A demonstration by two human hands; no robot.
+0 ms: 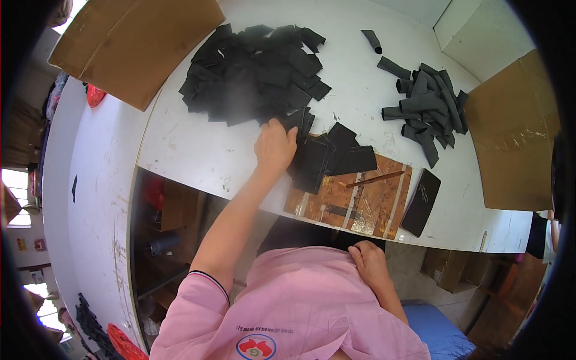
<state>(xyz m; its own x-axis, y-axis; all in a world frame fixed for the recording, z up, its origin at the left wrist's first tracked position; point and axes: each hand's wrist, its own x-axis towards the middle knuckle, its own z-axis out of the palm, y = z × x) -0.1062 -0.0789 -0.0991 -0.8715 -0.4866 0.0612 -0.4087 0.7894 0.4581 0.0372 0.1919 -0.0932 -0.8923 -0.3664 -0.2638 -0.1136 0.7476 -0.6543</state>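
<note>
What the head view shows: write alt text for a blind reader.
A person's left hand touches a pile of black fabric pieces on a white table; the right hand rests against a pink shirt. Rolled gray fabric tubes and a smartphone lie farther right.

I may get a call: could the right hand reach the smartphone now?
Likely yes: the right hand rests against the pink shirt and need only clear the white table edge; nothing visible covers the smartphone.
</note>
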